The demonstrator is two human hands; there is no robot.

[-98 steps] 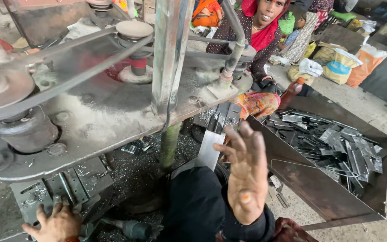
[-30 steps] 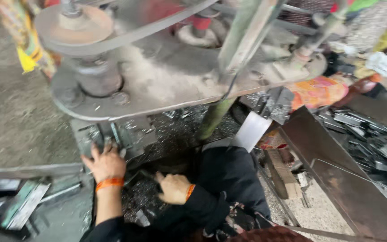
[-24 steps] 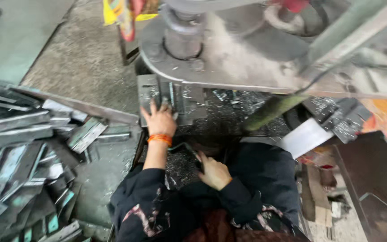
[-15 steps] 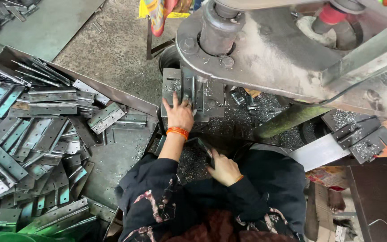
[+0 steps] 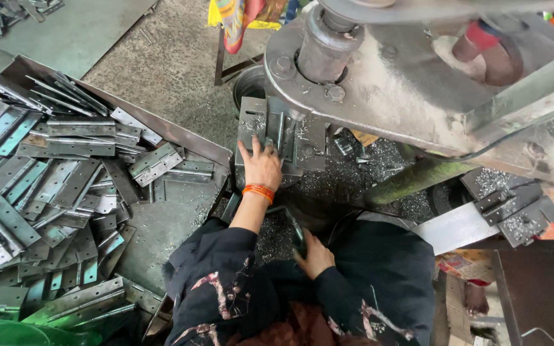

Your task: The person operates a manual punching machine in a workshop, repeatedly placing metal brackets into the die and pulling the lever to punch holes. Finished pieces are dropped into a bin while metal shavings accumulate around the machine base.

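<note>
My left hand [image 5: 261, 166], with an orange thread band at the wrist, lies flat with fingers spread on the grey steel die block [image 5: 254, 122] under the press. Its fingertips touch the slotted plates on top of the block. My right hand [image 5: 315, 255] is low by my lap, fingers curled around the end of a thin dark metal piece [image 5: 293, 225]. What that piece is cannot be made out. Black sleeves with a pale pattern cover both arms.
A flat metal tray [image 5: 181, 218] to the left holds several steel hinges [image 5: 155, 163]. The round press table [image 5: 379, 96] with its shaft overhangs the block. A green pillar [image 5: 418, 179], metal shavings, loose brackets [image 5: 514, 208] and a white sheet [image 5: 456, 225] lie to the right.
My right hand came down from a raised, open pose to my lap. My left hand moved up onto the die block and stays there. The view swung left, bringing the hinge tray in.
</note>
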